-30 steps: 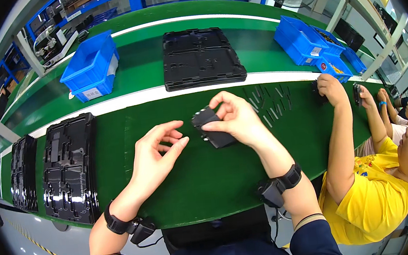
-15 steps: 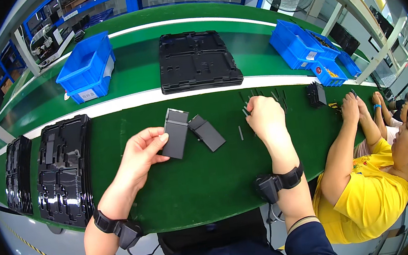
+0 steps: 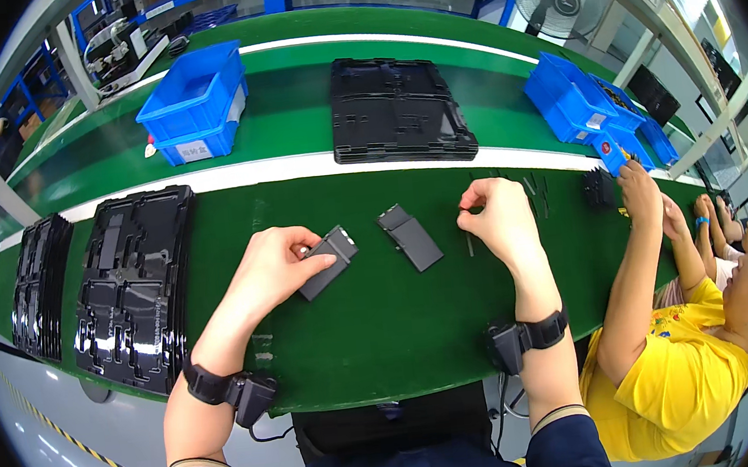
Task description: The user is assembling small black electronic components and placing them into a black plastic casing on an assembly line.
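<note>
We had the left hand (image 3: 274,266) clamped on a black case (image 3: 321,281), thumb across its face, fingers tucked behind, the bright-tipped end aimed at the far edge and a bit right. That case sat over the middle of the bench (image 3: 385,349), left of the second case (image 3: 414,239); couldn't tell whether its lower corner touched the surface. Second case lay untouched, angled, nearer the far edge than the near one.

We had the right hand (image 3: 500,214) over the thin strips (image 3: 544,196), toward the far edge and right of center. Thumb and index tips were drawn in close; couldn't tell if they were clamped on anything. A lone strip (image 3: 470,244) showed just below those tips.

Step in hand, our read: getting one strip with the right while the left kept a case ready. Next move called for a fine fingertip pinch on a single strip, neighbors undisturbed, and a steady left grip with the case face free.

Around us: black trays (image 3: 137,292) stacked by the left end, another tray stack (image 3: 398,110) beyond the white rail (image 3: 296,168) at the far edge, a co-worker in a yellow shirt (image 3: 677,384) by the right end.
</note>
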The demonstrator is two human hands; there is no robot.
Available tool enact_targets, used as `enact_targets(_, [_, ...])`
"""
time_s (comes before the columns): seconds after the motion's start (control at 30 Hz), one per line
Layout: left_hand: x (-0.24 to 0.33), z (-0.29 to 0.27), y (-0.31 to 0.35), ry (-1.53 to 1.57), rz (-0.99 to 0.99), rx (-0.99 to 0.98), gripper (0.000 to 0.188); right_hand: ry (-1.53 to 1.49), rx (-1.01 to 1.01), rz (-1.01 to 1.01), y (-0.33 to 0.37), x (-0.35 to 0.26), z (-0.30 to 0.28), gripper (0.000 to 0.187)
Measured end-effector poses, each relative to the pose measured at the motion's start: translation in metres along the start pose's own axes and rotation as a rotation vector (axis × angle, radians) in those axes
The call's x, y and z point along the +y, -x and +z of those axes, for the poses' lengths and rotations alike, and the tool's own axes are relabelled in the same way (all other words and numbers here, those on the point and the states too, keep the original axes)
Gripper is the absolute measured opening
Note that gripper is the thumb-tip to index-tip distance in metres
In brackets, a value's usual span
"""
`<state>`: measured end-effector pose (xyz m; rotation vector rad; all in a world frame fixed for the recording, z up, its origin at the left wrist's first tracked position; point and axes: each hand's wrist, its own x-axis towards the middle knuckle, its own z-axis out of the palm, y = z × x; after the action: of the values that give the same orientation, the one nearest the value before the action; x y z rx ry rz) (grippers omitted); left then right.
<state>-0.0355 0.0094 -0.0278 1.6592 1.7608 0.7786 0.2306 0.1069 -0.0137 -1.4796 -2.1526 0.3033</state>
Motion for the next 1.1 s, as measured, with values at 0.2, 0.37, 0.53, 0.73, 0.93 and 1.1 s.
enact_targets(0.2, [0.006,0.000,0.001,0.453,-0.035,-0.101,0.017,-0.761,-0.238,-0.034,0.015,-0.034,0.002,0.012])
enact_targets(0.37, [0.017,0.008,0.005,0.776,0.023,-0.133,0.022,-0.867,-0.096,-0.197,0.019,-0.044,0.012,0.018])
enact_targets(0.53, [0.023,0.018,0.009,0.773,0.055,-0.044,0.022,-1.122,-0.095,-0.020,0.026,-0.054,0.017,0.014])
enact_targets(0.73, [0.024,0.025,0.011,0.743,0.088,-0.046,0.022,-1.321,-0.173,0.170,0.030,-0.060,0.028,0.010])
enact_targets(0.93, [0.021,0.028,0.010,0.768,0.104,-0.028,0.022,-1.396,-0.257,0.269,0.033,-0.057,0.031,0.011])
enact_targets(1.1, [0.021,0.028,0.012,0.775,0.105,-0.022,0.022,-1.369,-0.244,0.275,0.034,-0.059,0.034,0.012])
